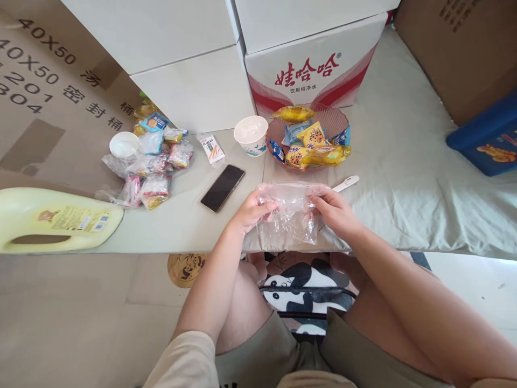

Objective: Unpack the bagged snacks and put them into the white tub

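Between my two hands a clear plastic bag is held by its upper edge, near the front of the cloth-covered surface. My left hand is closed on the bag's left side, thumb on top. On the right side, my right hand pinches the same bag. A white plastic utensil lies just beyond my right hand, its near end hidden. Past the bag stands a pink ribbed bowl with several wrapped snacks. A white paper tub is left of the bowl. A black phone lies left of my left hand.
Wrapped snacks are piled at the left with a small white cup. A small packet lies near the phone. A yellow jug rests at the far left edge. White cartons and a blue box border the surface.
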The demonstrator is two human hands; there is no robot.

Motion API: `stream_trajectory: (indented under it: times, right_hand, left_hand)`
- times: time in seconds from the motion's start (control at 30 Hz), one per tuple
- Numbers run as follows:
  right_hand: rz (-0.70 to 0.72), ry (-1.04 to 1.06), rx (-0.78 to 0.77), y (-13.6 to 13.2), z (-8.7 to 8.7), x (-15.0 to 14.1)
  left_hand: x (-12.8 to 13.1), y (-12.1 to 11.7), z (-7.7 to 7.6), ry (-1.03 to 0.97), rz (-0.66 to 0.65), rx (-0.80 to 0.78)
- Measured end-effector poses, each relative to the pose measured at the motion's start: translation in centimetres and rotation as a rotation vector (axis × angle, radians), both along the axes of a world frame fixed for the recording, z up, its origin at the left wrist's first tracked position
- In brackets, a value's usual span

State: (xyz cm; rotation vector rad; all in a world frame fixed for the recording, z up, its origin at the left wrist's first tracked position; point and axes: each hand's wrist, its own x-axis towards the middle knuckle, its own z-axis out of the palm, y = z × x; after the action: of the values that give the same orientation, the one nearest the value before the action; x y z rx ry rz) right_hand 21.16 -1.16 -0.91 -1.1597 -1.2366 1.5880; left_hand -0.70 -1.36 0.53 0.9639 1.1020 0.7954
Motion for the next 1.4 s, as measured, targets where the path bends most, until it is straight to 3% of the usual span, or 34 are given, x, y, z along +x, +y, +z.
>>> stream_trajectory:
  times: [0.33,0.47,0.57,0.67,0.87,0.93,1.03,1.1,1.17,1.27,1.4]
  right_hand:
    - [-0.026,0.137,0.003,-0.1,1.1,0.9]
    - [-0.085,-0.057,0.087,0.0,0.6,1.1]
    - [-0.18,-0.219,0.162,0.0,0.1,0.9]
    - [-0.286,-0.253,0.211,0.0,0.0,0.7]
    - [-0.118,-0.451,0.416,-0.6,0.6,-0.1]
    - [-0.084,-0.368,0.393,-0.9,0.7,-0.6]
    - [0.007,0.028,0.174,-1.3,0.6,-1.5]
    - [0.093,0.351,-0.008,-1.4,0.5,-2.3]
    - [0.153,0.532,-0.143,-1.4,0.4,-2.9]
    - [0.127,0.526,-0.161,-1.1,0.2,-3.3]
    - [0.001,0.33,-0.059,-0.7,0.1,-3.0]
  left_hand:
    - [-0.6,0.6,-0.2,-0.121,0.189,0.004]
    - [-0.8,0.7,-0.2,-0.063,0.156,-0.002]
    - [-0.4,0.7,-0.5,0.189,0.31,0.26]
    - [0.1,0.3,-0.9,0.434,0.474,0.495]
    - [2.0,-0.3,-1.1,0.197,0.1,0.32]
    - [2.5,-0.5,-1.1,0.086,0.04,0.253]
    - [2.8,-0.9,-0.9,-0.08,0.013,0.18]
    - [2.9,-1.1,-0.7,-0.121,0.068,0.132]
    - [2.9,-1.3,-0.5,-0.093,0.163,0.077]
    - [2.7,-0.9,-0.4,-0.035,0.344,0.066]
    - [0.7,1.0,-0.5,0.071,0.777,0.331]
